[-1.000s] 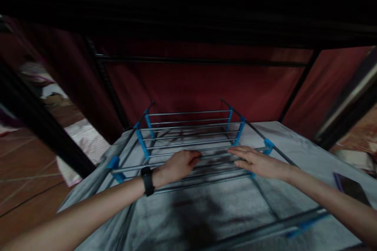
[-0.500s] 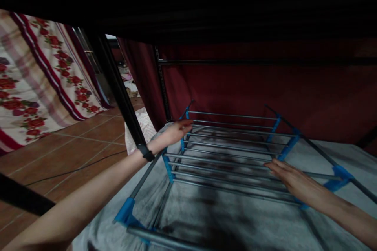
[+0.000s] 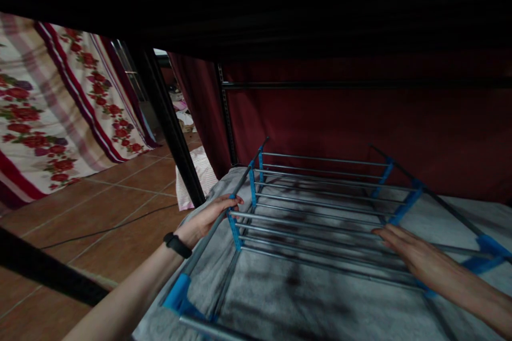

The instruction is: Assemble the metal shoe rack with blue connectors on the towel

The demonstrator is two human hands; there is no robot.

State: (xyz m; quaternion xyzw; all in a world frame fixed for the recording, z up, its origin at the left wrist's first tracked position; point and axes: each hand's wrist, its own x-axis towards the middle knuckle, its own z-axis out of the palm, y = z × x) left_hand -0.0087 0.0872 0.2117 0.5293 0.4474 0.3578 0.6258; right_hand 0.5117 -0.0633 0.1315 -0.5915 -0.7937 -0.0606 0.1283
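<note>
Across the lower centre lies the metal rack [image 3: 312, 225]; the left hand [image 3: 216, 213], nearer, curls around its left pole [image 3: 206, 242], which slants up rightward; the right hand [image 3: 408, 246] covers a crossbar [image 3: 460, 250], grip unclear.

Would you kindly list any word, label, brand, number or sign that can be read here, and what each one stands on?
None: no text can be read anywhere in view.
The rack and its blue joints show no legible lettering.
The black wristband shows no readable mark.
The flowered cloth shows only flowers and stripes.
The far pile is too small and dim to tell.
</note>
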